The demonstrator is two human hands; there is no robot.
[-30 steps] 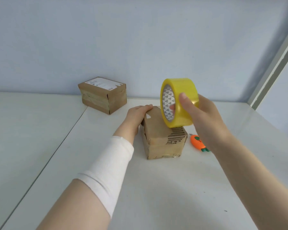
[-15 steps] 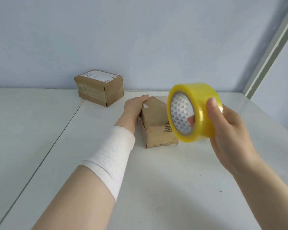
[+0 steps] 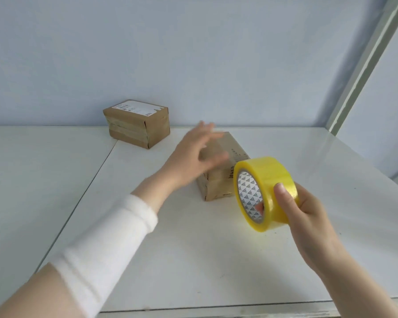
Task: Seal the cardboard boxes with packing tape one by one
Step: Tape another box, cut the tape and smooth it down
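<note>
A small brown cardboard box (image 3: 218,184) lies in the middle of the white table (image 3: 193,260). My left hand (image 3: 193,157) hovers blurred over its left side with the fingers spread and straight, holding nothing. Nearer to me and to the right, my right hand (image 3: 306,210) grips a yellow roll of packing tape (image 3: 269,180), thumb on the outer band and fingers through the core. The roll covers the box's right front corner. A second cardboard box (image 3: 136,125) with a white label stands at the back left, against the wall.
The blue wall runs behind the table. A seam (image 3: 87,180) divides the table from a second white surface on the left. A white frame (image 3: 363,65) rises at the right. The table's front edge (image 3: 216,308) lies close to me.
My left hand has lifted off the near box's left side and opened. My right hand has brought the tape roll down and towards me. The orange thing beside the box is out of sight.
</note>
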